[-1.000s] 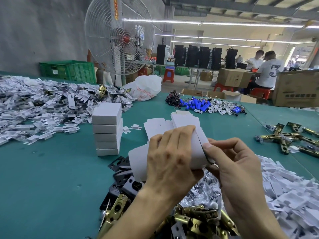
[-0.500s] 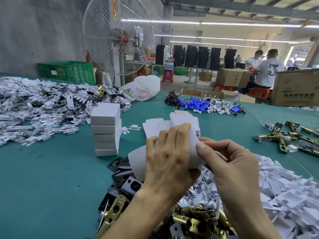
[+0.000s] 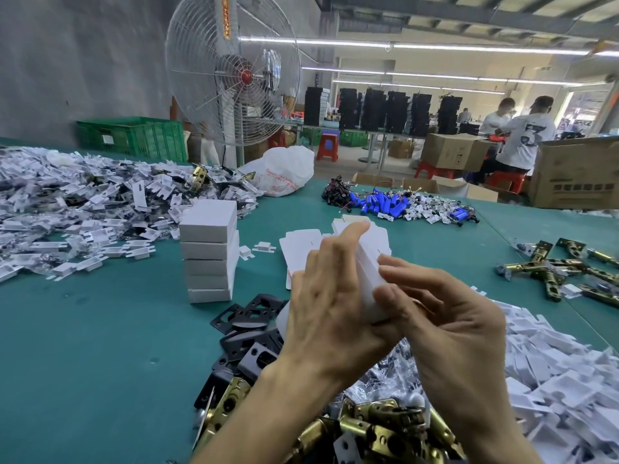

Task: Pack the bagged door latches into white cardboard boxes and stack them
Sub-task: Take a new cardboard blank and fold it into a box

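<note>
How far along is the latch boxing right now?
Done: a stack of closed white boxes stands on the table. In hand: left hand and right hand grip one white box, not yet stacked. Left: many brass latches heaped nearby, flat box blanks waiting.

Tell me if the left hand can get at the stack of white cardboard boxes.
Probably yes: the stack of white cardboard boxes stands left of the left hand, only open green table between, though that hand holds another white cardboard box.
</note>
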The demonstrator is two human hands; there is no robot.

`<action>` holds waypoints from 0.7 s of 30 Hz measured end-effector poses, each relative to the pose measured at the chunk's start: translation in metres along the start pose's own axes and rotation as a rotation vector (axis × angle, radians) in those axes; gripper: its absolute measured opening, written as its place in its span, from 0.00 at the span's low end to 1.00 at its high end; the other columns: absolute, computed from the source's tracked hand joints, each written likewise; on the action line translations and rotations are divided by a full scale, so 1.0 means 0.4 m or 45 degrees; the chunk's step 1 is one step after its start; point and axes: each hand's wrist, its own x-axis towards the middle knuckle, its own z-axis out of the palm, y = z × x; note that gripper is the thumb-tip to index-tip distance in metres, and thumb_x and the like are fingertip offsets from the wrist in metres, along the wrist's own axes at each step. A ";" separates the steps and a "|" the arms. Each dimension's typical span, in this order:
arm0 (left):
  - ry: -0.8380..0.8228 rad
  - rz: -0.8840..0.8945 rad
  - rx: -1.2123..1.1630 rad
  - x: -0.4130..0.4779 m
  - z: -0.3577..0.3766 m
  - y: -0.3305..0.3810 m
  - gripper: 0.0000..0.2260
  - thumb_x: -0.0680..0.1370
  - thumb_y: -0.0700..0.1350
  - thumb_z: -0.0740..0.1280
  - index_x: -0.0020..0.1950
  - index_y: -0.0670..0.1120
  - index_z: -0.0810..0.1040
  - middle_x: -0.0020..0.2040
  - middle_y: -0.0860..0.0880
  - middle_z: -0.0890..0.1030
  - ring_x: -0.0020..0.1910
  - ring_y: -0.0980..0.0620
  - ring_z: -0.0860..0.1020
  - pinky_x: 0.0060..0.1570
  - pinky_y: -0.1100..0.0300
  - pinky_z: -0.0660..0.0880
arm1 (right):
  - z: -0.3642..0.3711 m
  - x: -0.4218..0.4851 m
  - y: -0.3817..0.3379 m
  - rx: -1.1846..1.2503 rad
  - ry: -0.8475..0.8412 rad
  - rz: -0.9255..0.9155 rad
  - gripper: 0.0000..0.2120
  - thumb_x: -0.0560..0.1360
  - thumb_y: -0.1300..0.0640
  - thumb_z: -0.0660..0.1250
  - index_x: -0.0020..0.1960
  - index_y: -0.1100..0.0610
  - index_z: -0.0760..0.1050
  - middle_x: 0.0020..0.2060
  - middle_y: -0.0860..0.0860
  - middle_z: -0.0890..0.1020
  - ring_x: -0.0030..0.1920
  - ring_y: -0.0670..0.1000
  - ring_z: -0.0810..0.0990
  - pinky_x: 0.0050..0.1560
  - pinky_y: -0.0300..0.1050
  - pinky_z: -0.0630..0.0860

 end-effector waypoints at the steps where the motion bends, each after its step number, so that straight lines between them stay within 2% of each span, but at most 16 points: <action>1: -0.017 0.005 -0.019 0.000 0.000 0.000 0.36 0.69 0.60 0.67 0.72 0.57 0.53 0.61 0.52 0.71 0.57 0.48 0.72 0.55 0.46 0.72 | 0.001 -0.002 0.002 -0.044 0.012 -0.043 0.08 0.70 0.51 0.75 0.49 0.49 0.85 0.51 0.48 0.86 0.53 0.48 0.85 0.49 0.38 0.81; 4: -0.006 0.009 -0.031 -0.002 0.001 0.002 0.33 0.67 0.61 0.64 0.69 0.57 0.55 0.60 0.53 0.70 0.57 0.50 0.73 0.55 0.46 0.72 | 0.002 -0.005 0.008 -0.219 -0.024 -0.134 0.13 0.71 0.42 0.73 0.53 0.46 0.84 0.54 0.45 0.85 0.55 0.47 0.84 0.52 0.45 0.82; 8: 0.087 0.024 0.034 0.000 0.001 0.000 0.30 0.66 0.63 0.61 0.64 0.52 0.62 0.58 0.52 0.71 0.53 0.51 0.72 0.48 0.50 0.72 | 0.004 -0.004 0.014 -0.321 -0.076 -0.163 0.12 0.72 0.45 0.71 0.55 0.44 0.83 0.56 0.42 0.84 0.58 0.46 0.82 0.54 0.52 0.81; 11: 0.124 0.054 0.093 0.000 0.002 -0.008 0.25 0.67 0.61 0.61 0.60 0.51 0.64 0.57 0.51 0.72 0.51 0.51 0.72 0.44 0.51 0.71 | 0.008 -0.005 0.010 -0.306 -0.121 -0.138 0.13 0.72 0.42 0.71 0.54 0.43 0.83 0.56 0.41 0.83 0.59 0.46 0.82 0.53 0.47 0.82; 16: 0.208 0.112 0.164 -0.002 0.008 -0.015 0.18 0.70 0.53 0.65 0.55 0.52 0.63 0.52 0.51 0.73 0.47 0.51 0.71 0.41 0.54 0.65 | 0.002 -0.006 0.011 -0.312 -0.146 -0.072 0.12 0.69 0.46 0.72 0.53 0.41 0.83 0.55 0.39 0.83 0.59 0.45 0.82 0.51 0.40 0.81; 19: 0.261 0.139 0.163 -0.003 0.012 -0.016 0.17 0.71 0.53 0.65 0.55 0.51 0.64 0.52 0.50 0.74 0.48 0.49 0.72 0.41 0.53 0.65 | 0.003 -0.008 0.008 -0.423 -0.121 -0.067 0.16 0.70 0.47 0.72 0.57 0.35 0.80 0.55 0.37 0.83 0.59 0.39 0.81 0.52 0.33 0.79; 21: 0.247 0.110 0.188 -0.002 0.013 -0.020 0.17 0.72 0.51 0.66 0.56 0.51 0.63 0.53 0.51 0.74 0.48 0.50 0.71 0.42 0.54 0.64 | 0.001 -0.006 0.008 -0.554 -0.148 -0.065 0.16 0.71 0.47 0.71 0.57 0.34 0.79 0.53 0.33 0.83 0.54 0.35 0.81 0.52 0.30 0.76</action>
